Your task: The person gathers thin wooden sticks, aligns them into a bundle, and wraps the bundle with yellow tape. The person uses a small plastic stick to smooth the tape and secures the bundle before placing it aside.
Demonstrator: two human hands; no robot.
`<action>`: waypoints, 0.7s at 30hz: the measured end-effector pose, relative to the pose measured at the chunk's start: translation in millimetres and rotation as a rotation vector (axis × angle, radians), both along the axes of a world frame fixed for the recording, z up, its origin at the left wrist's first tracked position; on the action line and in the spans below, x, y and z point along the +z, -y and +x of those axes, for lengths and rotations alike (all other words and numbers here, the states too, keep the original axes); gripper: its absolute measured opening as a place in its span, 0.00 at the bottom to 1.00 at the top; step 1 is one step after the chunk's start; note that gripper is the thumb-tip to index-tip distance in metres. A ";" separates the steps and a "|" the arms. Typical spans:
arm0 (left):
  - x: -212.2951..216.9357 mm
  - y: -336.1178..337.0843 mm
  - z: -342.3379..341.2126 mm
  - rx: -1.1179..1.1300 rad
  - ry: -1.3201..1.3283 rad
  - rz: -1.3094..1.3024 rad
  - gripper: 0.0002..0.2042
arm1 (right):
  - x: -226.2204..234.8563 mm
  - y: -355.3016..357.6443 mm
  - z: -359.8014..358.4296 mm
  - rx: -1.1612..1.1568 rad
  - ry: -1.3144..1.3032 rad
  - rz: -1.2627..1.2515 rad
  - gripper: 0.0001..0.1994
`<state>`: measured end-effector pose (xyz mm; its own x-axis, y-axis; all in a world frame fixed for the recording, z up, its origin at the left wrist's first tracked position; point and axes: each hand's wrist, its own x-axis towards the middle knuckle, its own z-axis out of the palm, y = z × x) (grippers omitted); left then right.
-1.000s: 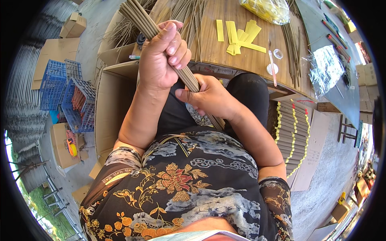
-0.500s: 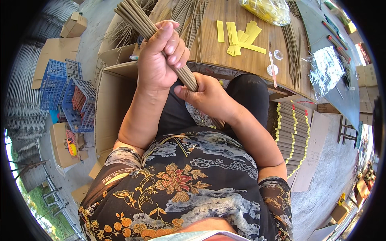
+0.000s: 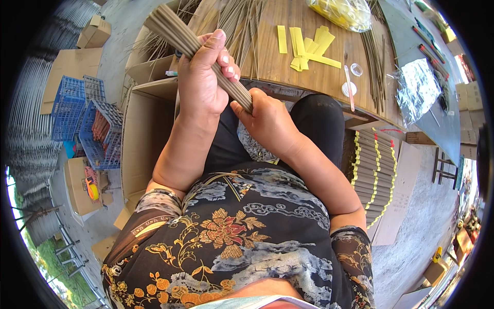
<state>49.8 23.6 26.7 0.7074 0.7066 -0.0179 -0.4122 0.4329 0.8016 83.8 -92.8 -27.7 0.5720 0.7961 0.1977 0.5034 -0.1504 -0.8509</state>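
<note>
A bundle of thin brown incense sticks [image 3: 234, 88] slants from upper left to lower right over my lap. My left hand [image 3: 205, 77] is wrapped round its middle, the thumb on top and the fingertips curled over the far side. Lower down, my right hand [image 3: 272, 119] closes round the bundle's near end, which its fingers hide. The upper ends fan out slightly past my left hand. On the wooden table [image 3: 267, 51] ahead lie several yellow paper strips [image 3: 309, 47].
Loose sticks [image 3: 242, 31] lie on the table, near a small round pot [image 3: 349, 89] and a flat spatula [image 3: 349, 85]. A cardboard box [image 3: 146, 139] stands at my left, beyond it blue crates [image 3: 69, 105]. Yellow-banded bundles [image 3: 374, 170] are stacked at my right.
The bundle has slid up a little through my hands, and its lower end no longer shows below my right hand. My left fingers have shifted slightly on the sticks.
</note>
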 end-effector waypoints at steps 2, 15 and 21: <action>-2.6 -5.2 -2.7 -0.150 0.109 0.047 0.06 | 1.7 2.2 -1.5 0.052 -0.107 0.012 0.15; -1.5 -10.7 -8.0 -0.316 0.267 0.107 0.07 | 3.8 4.3 1.1 0.129 -0.195 0.038 0.15; 2.3 -10.2 -5.0 -0.295 0.270 0.084 0.07 | 0.0 1.2 1.5 0.181 -0.241 0.078 0.14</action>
